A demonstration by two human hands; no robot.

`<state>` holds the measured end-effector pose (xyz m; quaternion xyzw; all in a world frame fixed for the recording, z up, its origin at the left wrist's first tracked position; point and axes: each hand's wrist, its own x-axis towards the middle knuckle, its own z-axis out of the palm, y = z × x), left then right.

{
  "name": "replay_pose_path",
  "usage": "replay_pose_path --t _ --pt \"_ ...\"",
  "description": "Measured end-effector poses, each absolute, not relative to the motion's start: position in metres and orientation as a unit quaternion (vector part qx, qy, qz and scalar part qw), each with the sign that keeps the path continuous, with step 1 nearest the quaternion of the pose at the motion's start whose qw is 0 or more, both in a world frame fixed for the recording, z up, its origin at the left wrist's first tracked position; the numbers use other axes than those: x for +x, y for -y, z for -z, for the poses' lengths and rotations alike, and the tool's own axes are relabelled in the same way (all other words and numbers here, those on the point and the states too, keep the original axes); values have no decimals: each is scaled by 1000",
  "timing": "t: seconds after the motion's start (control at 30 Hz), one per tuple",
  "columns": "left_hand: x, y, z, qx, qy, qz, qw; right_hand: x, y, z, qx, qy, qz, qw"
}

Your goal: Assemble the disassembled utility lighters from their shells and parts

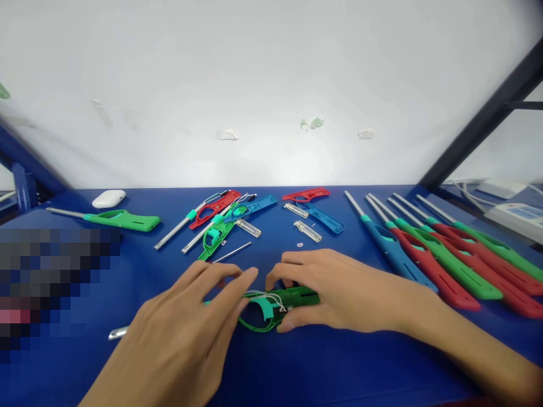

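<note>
A green lighter half-shell point(303, 295) lies on the blue table between my hands, with a teal trigger point(266, 308) and thin white wires in it. My right hand point(326, 291) grips the shell's handle end, thumb on the near side and fingers on the far side. My left hand point(190, 316) is closed around the shell's front end, its fingertips by the wires; the part under the fingers is hidden. A metal tube tip point(119, 333) sticks out to the left of that hand.
Whole lighters point(441, 254) lie in a row at the right. Loose shells point(254, 208), metal tubes point(173, 233) and clear fuel tanks point(307, 231) lie behind my hands. A green lighter point(127, 220) and a white case point(109, 198) are at the left.
</note>
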<state>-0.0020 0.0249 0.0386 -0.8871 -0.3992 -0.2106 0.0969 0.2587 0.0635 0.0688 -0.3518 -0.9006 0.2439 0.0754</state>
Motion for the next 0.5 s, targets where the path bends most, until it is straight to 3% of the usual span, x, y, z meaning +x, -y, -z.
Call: replay_pose_path --t 0.5 --pt "2 -30 -45 -894 407 178 52 261 -61 -69 -347 908 -229 51"
